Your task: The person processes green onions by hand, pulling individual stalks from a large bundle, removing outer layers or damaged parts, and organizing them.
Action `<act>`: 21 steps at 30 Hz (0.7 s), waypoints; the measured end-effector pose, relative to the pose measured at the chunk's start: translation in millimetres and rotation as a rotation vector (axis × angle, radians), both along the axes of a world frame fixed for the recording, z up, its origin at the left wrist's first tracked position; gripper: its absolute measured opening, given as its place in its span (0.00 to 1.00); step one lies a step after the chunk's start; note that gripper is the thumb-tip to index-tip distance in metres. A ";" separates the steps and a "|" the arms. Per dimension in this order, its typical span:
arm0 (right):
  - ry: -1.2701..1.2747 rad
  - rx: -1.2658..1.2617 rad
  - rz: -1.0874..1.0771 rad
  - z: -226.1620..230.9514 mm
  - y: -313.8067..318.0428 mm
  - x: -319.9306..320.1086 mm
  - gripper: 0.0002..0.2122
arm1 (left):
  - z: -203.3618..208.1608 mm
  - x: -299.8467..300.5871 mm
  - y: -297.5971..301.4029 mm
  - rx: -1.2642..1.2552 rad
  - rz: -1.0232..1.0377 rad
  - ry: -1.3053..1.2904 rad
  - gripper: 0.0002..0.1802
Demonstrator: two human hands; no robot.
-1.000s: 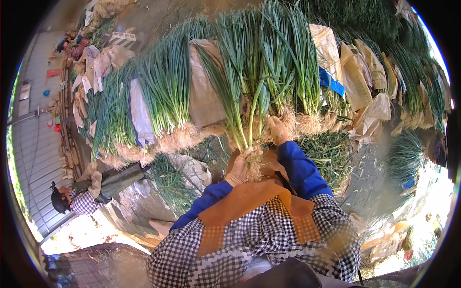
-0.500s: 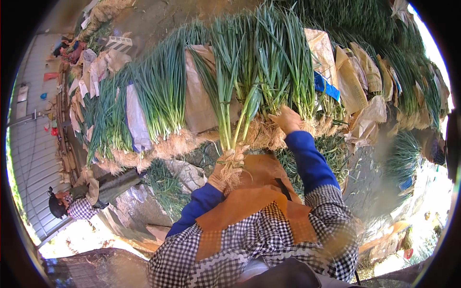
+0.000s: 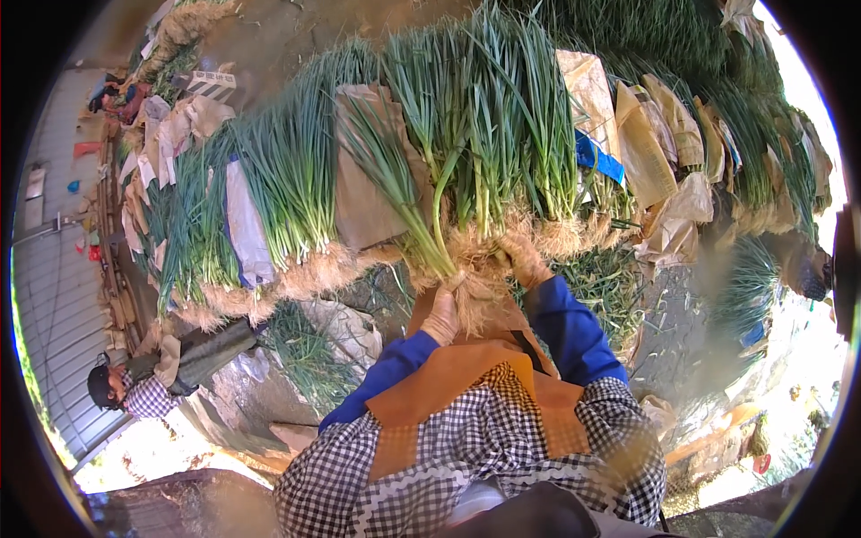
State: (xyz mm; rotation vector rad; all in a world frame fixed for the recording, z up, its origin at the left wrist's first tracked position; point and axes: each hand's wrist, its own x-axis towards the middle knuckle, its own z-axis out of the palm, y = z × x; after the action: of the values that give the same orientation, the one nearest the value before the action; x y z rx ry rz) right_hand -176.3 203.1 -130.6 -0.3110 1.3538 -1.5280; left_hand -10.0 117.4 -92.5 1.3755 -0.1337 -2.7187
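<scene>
My left hand (image 3: 441,316) is closed round the root end of a small bunch of green onions (image 3: 418,235), held over the orange apron (image 3: 466,345) on my lap. Their leaves slant up and left across a tan sack; pale, stringy roots hang beside my thumb. To the right, my right hand (image 3: 526,260) is closed at the root end of the standing green onions (image 3: 484,170), its fingertips partly hidden among the roots. These stand upright in a thick row before me, with leaves away from me and roots towards me.
More green onions (image 3: 291,193) line up on the left, split by a white sack (image 3: 251,220) and a tan sack (image 3: 377,193). Brown sacks (image 3: 644,152) stand at the right. Loose green leaves (image 3: 314,354) litter the ground. Another person (image 3: 134,386) is at the far left.
My right hand has come down from the stalks to the roots, nearer my left hand. The left hand's bunch has moved slightly right, its leaves now tilted further left.
</scene>
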 end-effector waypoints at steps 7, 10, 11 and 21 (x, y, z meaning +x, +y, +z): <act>0.104 0.015 -0.014 -12.9 47.4 42.0 0.11 | -13.6 -22.1 20.7 -0.205 -0.090 -0.155 0.11; -0.318 0.076 -0.075 48.2 51.9 42.5 0.15 | 6.6 -40.0 30.9 -0.211 -0.075 -0.182 0.08; -0.316 -0.017 -0.093 50.0 55.6 44.8 0.16 | 7.5 -41.8 34.5 -0.236 -0.070 -0.173 0.07; 0.140 0.175 -0.020 56.0 50.7 30.1 0.12 | -11.4 -26.2 17.7 -0.088 -0.171 0.271 0.13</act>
State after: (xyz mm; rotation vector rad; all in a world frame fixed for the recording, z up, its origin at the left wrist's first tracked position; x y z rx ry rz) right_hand -146.2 253.8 -74.6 -0.3002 1.5940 -1.4138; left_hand -36.2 135.1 -103.9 1.0034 -0.3598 -2.9656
